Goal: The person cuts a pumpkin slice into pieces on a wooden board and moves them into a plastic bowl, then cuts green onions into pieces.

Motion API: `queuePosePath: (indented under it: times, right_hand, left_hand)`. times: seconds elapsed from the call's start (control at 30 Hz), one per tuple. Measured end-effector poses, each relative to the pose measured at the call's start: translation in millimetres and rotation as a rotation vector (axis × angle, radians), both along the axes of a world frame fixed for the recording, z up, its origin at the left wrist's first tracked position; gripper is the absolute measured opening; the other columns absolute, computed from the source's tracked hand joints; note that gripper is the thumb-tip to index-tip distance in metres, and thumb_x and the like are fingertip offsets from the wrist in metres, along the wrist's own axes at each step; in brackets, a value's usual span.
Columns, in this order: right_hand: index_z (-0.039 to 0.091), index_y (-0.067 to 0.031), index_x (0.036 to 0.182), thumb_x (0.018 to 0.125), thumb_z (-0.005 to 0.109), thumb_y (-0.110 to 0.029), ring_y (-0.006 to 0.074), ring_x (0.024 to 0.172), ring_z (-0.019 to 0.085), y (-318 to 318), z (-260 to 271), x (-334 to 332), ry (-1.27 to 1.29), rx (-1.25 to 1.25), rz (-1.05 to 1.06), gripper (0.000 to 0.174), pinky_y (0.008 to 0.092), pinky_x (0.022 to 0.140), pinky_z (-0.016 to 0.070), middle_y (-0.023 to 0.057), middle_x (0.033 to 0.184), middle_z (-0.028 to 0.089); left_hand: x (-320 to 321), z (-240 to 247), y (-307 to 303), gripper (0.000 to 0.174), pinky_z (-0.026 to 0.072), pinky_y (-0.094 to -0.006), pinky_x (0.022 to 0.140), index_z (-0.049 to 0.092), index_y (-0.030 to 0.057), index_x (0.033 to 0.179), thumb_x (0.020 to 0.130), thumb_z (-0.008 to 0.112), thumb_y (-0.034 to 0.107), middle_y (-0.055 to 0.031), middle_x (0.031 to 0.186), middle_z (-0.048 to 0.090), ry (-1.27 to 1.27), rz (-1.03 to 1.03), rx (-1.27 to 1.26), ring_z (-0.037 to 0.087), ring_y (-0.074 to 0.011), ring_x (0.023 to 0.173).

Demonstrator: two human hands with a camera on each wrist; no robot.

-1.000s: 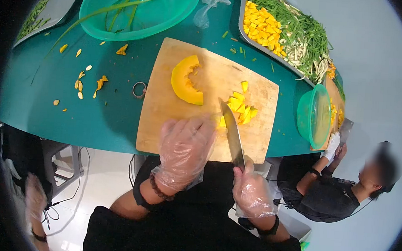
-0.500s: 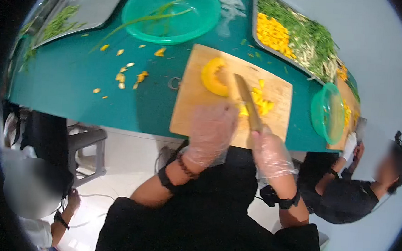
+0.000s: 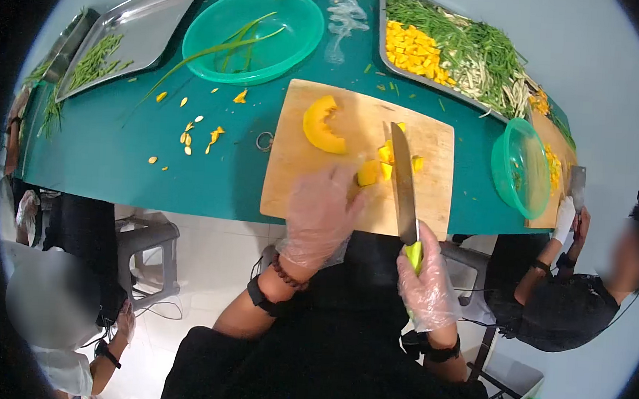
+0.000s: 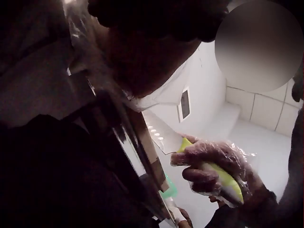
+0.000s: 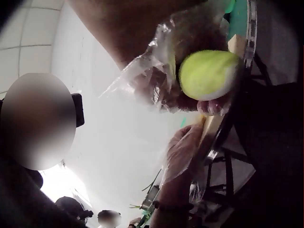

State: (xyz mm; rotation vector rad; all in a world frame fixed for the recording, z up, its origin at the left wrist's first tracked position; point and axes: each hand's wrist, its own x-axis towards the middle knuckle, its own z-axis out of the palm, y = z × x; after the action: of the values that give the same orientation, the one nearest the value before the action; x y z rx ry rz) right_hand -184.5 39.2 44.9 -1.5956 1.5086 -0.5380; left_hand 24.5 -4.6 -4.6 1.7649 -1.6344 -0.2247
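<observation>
My right hand (image 3: pixel 428 283), in a clear plastic glove, grips the kitchen knife (image 3: pixel 406 186) by its lime-green handle, which also shows in both wrist views. The blade points away from me over the right half of the wooden cutting board (image 3: pixel 283 190). Beside it my gloved left hand (image 3: pixel 324 211), slightly blurred, has its fingers at a pumpkin chunk (image 3: pixel 367 173), thumb apart from the forefinger. Smaller yellow pumpkin pieces (image 3: pixel 387 152) lie along both sides of the blade. A curved pumpkin wedge (image 3: pixel 322 126) rests on the board's far left part.
A green basin (image 3: pixel 298 63) with long green stalks stands behind the board. At the back right is a metal tray (image 3: pixel 382 39) of diced pumpkin and cut greens. Seeds (image 3: pixel 188 139) and a metal ring (image 3: pixel 264 141) lie to the left. Another person (image 3: pixel 569 310) works at the right.
The head view has shifted about. The knife blade has swung to the right, away from the left hand, and its green handle now shows. The pumpkin pieces lie more spread around the blade.
</observation>
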Motion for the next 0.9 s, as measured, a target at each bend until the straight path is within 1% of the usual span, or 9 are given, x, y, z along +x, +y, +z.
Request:
queuePosePath:
  times: [0.07, 0.13, 0.17, 0.23, 0.4, 0.53, 0.63, 0.7, 0.9]
  right_hand:
    - [0.033, -0.0108, 0.158, 0.100, 0.057, -0.002, 0.0125, 0.079, 0.054, 6.5, -9.1, -5.6, -0.073, 0.015, 0.030, 0.064, 0.0273, 0.069, 0.0457, 0.0074, 0.105, 0.060]
    - [0.032, -0.0110, 0.159, 0.101, 0.057, -0.001, 0.0096, 0.075, 0.054, 8.7, -11.9, -6.7, -0.112, 0.030, 0.055, 0.064, 0.0252, 0.065, 0.0475, 0.0040, 0.107, 0.059]
    - [0.035, -0.0072, 0.158, 0.101, 0.057, -0.001, 0.0156, 0.086, 0.061, 9.2, -10.8, -7.1, -0.104, 0.037, 0.059, 0.062, 0.0305, 0.076, 0.0510, 0.0086, 0.115, 0.062]
    - [0.037, -0.0043, 0.157, 0.100, 0.058, -0.001, 0.0175, 0.092, 0.065, 10.7, -3.8, -6.5, -0.211, 0.145, 0.021, 0.061, 0.0321, 0.080, 0.0537, 0.0105, 0.120, 0.064]
    - [0.032, -0.0090, 0.162, 0.101, 0.058, 0.000, 0.0028, 0.069, 0.049, 13.7, 11.1, 1.6, -0.567, 0.409, -0.089, 0.066, 0.0177, 0.058, 0.0439, 0.0001, 0.104, 0.054]
    - [0.028, -0.0085, 0.163, 0.103, 0.055, -0.003, 0.0064, 0.066, 0.051, 11.8, 3.1, -2.4, -0.622, 0.466, -0.024, 0.066, 0.0206, 0.056, 0.0459, 0.0022, 0.105, 0.054]
    - [0.027, -0.0065, 0.163, 0.105, 0.052, -0.007, 0.0087, 0.061, 0.051, 11.1, -3.0, -2.3, -0.601, 0.441, -0.006, 0.063, 0.0217, 0.053, 0.0454, 0.0077, 0.106, 0.054]
    - [0.027, -0.0069, 0.164, 0.106, 0.051, -0.011, 0.0088, 0.061, 0.051, 9.6, -6.3, -4.3, -0.593, 0.442, -0.004, 0.062, 0.0217, 0.052, 0.0448, 0.0082, 0.107, 0.054]
    - [0.024, -0.0104, 0.165, 0.110, 0.045, -0.015, 0.0089, 0.055, 0.051, 2.2, 6.6, -5.6, -0.612, 0.556, -0.015, 0.059, 0.0224, 0.052, 0.0431, 0.0061, 0.089, 0.060]
  left_hand:
    - [-0.7, 4.7, -1.9, 0.037, 0.0502, -0.0459, 0.081, 0.066, 0.0120, 0.118, 0.087, 0.075, 0.030, -0.0114, 0.101, 0.066, -0.003, 0.009, 0.008, 0.066, -0.0342, 0.091]
    - [-1.1, 5.5, -1.9, 0.039, 0.0500, -0.0457, 0.083, 0.066, 0.0123, 0.121, 0.087, 0.074, 0.030, -0.0121, 0.106, 0.067, -0.023, 0.024, 0.009, 0.066, -0.0343, 0.093]
    - [-1.0, 5.2, -2.0, 0.038, 0.0502, -0.0466, 0.084, 0.067, 0.0112, 0.120, 0.087, 0.075, 0.029, -0.0125, 0.107, 0.067, -0.010, 0.024, -0.011, 0.066, -0.0351, 0.095]
    - [-1.4, 3.6, -2.3, 0.037, 0.0506, -0.0482, 0.084, 0.067, 0.0091, 0.117, 0.086, 0.077, 0.027, -0.0134, 0.110, 0.068, 0.020, 0.021, -0.051, 0.065, -0.0369, 0.100]
    - [-1.1, 0.1, -2.7, 0.031, 0.0511, -0.0482, 0.083, 0.068, 0.0099, 0.116, 0.087, 0.075, 0.017, -0.0130, 0.111, 0.068, -0.018, 0.026, -0.088, 0.065, -0.0368, 0.098]
    - [-1.0, 3.7, -3.5, 0.025, 0.0528, -0.0478, 0.076, 0.070, 0.0102, 0.111, 0.086, 0.073, 0.009, -0.0136, 0.106, 0.070, 0.007, 0.021, -0.107, 0.067, -0.0382, 0.090]
    - [-1.6, -2.1, -4.0, 0.029, 0.0508, -0.0444, 0.080, 0.072, 0.0115, 0.114, 0.085, 0.072, 0.011, -0.0099, 0.108, 0.070, -0.021, 0.038, -0.051, 0.067, -0.0324, 0.092]
    - [-1.5, -1.2, -6.6, 0.024, 0.0523, -0.0468, 0.075, 0.072, 0.0107, 0.109, 0.086, 0.071, 0.008, -0.0134, 0.103, 0.070, 0.000, 0.041, -0.094, 0.068, -0.0366, 0.089]
    - [-0.6, -1.2, -5.0, 0.022, 0.0510, -0.0457, 0.078, 0.072, 0.0099, 0.109, 0.087, 0.073, 0.013, -0.0120, 0.105, 0.071, 0.001, 0.036, -0.070, 0.067, -0.0341, 0.091]
